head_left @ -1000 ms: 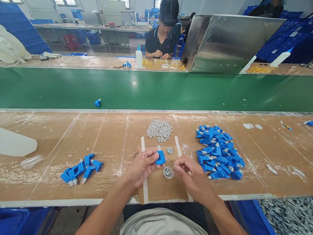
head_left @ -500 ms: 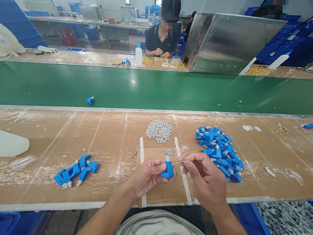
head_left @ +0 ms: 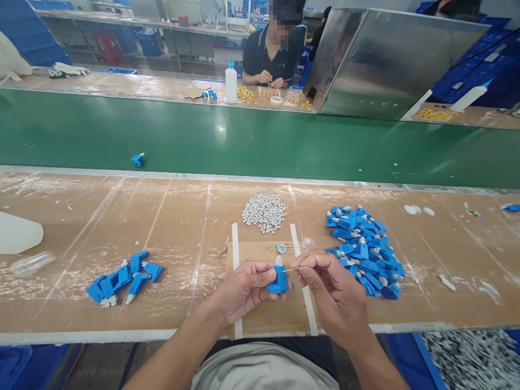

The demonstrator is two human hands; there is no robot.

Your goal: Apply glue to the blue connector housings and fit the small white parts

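Between thumb and fingers, my left hand (head_left: 247,287) grips a blue plastic part (head_left: 279,281) with a pale grey tip pointing away from me. My right hand (head_left: 335,290) pinches a thin wooden stick, like a toothpick (head_left: 291,269), whose end touches the blue part's upper face. Below both hands lies a cardboard sheet (head_left: 268,319) edged by two white tape strips. On it, beyond my hands, sits a small light-blue blob (head_left: 281,248) with another thin stick. Farther back is a pile of small grey pieces (head_left: 265,213).
A large heap of blue parts (head_left: 361,249) lies to the right, a smaller group (head_left: 125,279) to the left. Behind the table runs a green conveyor belt (head_left: 244,141) carrying one blue part (head_left: 138,159). Across it a co-worker (head_left: 270,57) handles small pieces beside a white bottle (head_left: 231,84).
The stick's end has moved left, from the blue part's side onto its upper face, with my right hand following. On the belt, the lone blue part has shifted left.
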